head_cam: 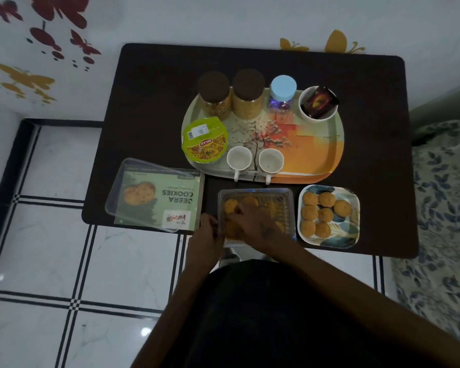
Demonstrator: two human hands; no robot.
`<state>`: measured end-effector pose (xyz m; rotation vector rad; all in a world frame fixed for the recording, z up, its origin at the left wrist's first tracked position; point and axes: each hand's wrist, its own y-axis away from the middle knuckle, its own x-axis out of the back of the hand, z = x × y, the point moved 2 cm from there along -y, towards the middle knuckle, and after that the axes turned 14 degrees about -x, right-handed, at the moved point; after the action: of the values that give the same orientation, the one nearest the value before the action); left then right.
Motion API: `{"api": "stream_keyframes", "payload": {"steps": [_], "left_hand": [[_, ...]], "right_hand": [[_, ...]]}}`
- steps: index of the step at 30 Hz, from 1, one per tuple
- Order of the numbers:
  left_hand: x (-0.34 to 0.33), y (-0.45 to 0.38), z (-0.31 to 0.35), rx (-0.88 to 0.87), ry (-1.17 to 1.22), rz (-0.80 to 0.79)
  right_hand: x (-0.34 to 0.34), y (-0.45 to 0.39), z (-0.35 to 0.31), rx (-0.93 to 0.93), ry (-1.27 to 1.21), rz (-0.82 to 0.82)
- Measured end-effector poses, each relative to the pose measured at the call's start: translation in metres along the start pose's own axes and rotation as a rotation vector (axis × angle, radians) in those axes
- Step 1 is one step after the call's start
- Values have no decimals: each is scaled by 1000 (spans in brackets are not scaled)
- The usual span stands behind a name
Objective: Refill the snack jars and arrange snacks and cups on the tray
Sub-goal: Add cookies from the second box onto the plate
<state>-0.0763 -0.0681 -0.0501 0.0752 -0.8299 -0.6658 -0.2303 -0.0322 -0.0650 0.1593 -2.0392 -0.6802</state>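
Note:
A clear plastic cookie box [282, 201] sits at the table's near edge with cookies inside. My left hand [206, 241] grips its left near corner. My right hand [252, 223] reaches into the box and its fingers pinch a cookie [241, 208]. Right of the box, a square patterned plate [353, 221] holds several cookies [325, 215]. Behind them lies the orange-green tray [311, 152] with two brown-lidded snack jars [214, 95], [248, 92], a blue-lidded jar [282, 92], a white bowl [318, 104] of dark packets, a green Bikaji cup [204, 140] and two white cups [239, 158], [271, 160].
The box's clear lid [133, 187] and its Jeera Cookies sleeve [165, 200] lie at the table's left near corner. The dark table [149, 102] stands against a white wall. Tiled floor lies to the left, a leaf-patterned bed cover [444, 208] to the right.

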Motion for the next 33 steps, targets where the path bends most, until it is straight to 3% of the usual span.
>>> {"api": "stream_keyframes", "payload": {"steps": [6, 10, 13, 18, 20, 23, 33], "left_hand": [[2, -5, -5, 9, 121, -28], [2, -9, 0, -82, -35, -90], [1, -14, 3, -136, -42, -95], [-1, -21, -2, -173, -112, -88], [-3, -22, -2, -166, -143, -94], [-4, -22, -1, -148, -178, -98], [-7, -20, 5, -143, -297, -78]], "right_hand": [[-1, -2, -7, 46, 158, 21], [6, 7, 5, 73, -165, 72], [25, 33, 32, -85, -557, 150], [39, 83, 112, -481, -811, 433], [39, 99, 146, -656, -781, 512], [36, 110, 177, -777, -690, 543], [39, 103, 188, -821, -416, 558]]}}
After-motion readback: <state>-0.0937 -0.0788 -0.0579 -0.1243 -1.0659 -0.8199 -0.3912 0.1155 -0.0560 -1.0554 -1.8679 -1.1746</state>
